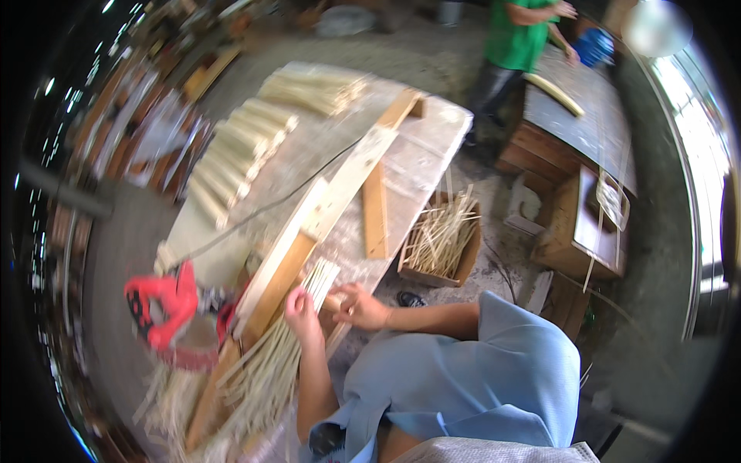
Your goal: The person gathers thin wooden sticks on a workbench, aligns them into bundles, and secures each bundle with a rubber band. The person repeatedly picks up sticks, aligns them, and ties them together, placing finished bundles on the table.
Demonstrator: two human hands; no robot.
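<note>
My left hand (302, 310) is closed on a bunch of thin pale wooden strips (321, 279), whose ends stick up past the fingers. Close beside it on the right, my right hand (361, 307) has its fingers curled in toward the bunch. Blur hides what, if anything, those fingertips pinch. Below my left hand, many loose strips (266, 378) lie along a wooden rail. A long wooden board (351, 181) runs up the table from near my hands.
Bundled strips (247, 147) lie in a row across the table (432, 127). A red-and-black power tool (166, 305) sits at left, with a dark cable. Right of the table, a box (444, 278) holds strips. A person in green (513, 38) stands at a far-right workbench (575, 116).
</note>
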